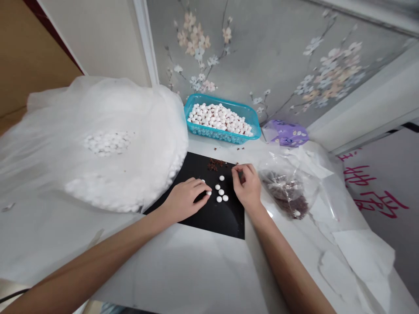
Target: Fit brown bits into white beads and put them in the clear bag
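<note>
Over the left part of a black mat (229, 222), my left hand (187, 197) is closed, with a small white ball (208, 192) at its thumb and fingertips. Another ball partly shows behind its fingers. Several loose white balls (221, 192) lie on the mat between my hands. My right hand (247, 183) is at the mat's right edge, its thumb and index finger pinched together; whatever they hold is too small to make out. A little pile of reddish-brown bits (216, 164) lies near the mat's back edge.
A large translucent bag of white balls (131, 109) stands at the left. Behind the mat is a blue basket (225, 136) full of white balls with brown bits. To the right lie a clear bag of brown bits (290, 196), a purple package (288, 133) and white paper (365, 253).
</note>
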A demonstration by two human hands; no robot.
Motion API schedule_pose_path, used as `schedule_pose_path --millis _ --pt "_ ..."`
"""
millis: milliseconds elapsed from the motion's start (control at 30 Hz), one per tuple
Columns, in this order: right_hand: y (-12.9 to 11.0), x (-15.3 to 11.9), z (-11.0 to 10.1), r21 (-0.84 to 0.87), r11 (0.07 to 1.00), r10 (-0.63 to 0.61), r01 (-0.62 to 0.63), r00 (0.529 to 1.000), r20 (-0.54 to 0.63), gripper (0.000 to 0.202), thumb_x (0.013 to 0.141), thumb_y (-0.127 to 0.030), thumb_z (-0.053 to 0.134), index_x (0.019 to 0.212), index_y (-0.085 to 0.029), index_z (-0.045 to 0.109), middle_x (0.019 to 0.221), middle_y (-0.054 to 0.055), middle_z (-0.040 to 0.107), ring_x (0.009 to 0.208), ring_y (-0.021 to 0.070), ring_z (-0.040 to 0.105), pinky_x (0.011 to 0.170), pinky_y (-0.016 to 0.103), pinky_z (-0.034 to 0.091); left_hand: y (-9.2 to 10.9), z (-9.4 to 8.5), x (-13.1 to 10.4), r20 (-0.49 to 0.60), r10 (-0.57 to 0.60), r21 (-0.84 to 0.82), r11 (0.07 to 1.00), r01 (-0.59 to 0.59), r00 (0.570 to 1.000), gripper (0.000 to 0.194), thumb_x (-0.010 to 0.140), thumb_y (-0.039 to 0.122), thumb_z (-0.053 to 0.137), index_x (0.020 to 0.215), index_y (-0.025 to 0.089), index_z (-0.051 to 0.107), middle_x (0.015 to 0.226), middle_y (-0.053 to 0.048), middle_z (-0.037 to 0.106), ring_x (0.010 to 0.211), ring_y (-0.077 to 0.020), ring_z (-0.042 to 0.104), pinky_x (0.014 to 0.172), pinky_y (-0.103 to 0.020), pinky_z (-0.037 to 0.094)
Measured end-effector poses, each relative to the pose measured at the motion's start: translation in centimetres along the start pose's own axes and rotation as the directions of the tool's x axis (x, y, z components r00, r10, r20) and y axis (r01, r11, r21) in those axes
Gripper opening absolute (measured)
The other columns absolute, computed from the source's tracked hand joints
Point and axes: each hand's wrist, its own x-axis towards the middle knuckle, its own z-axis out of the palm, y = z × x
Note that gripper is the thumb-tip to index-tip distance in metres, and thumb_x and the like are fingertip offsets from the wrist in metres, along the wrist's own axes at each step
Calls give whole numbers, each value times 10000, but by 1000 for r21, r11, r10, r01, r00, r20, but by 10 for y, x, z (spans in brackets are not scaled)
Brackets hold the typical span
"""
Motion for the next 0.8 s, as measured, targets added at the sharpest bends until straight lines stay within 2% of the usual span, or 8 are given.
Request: schedule_pose_path --millis 100,233,433,800 --pt "-12 -12 -3 31 992 -118 119 993 -30 119 846 -194 458 837 -193 577 835 31 560 718 140 553 621 254 437 -1 0 0 9 -58 -42 997 58 998 161 837 258 477 966 218 565 857 0 640 799 -153 575 701 -270 449" --pt "-25 -27 -6 63 964 -263 259 962 68 103 821 -173 505 840 -206 601 843 40 551 778 157 544 686 282 449 -1 0 0 9 -151 -142 978 150 989 255 791 248 528 1045 233 512 860 17 638 742 -133 581 684 -261 464" --pt "-33 -34 -4 99 965 -254 244 962 98 106 826 -169 517 823 -203 617 805 44 541 751 164 504 669 301 449 -1 0 0 15 -176 -210 962 176 984 270 772 236 539 1039 249 501 841 37 658 725 -129 586 686 -265 475" --pt "-35 -36 1 -36 921 -374 389 905 203 177 871 -177 453 844 -183 628 786 48 552 709 156 482 604 273 424 -3 1 -1 15 -190 -231 954 188 982 288 758 210 551 1040 252 508 873 26 655 747 -126 610 710 -260 494"
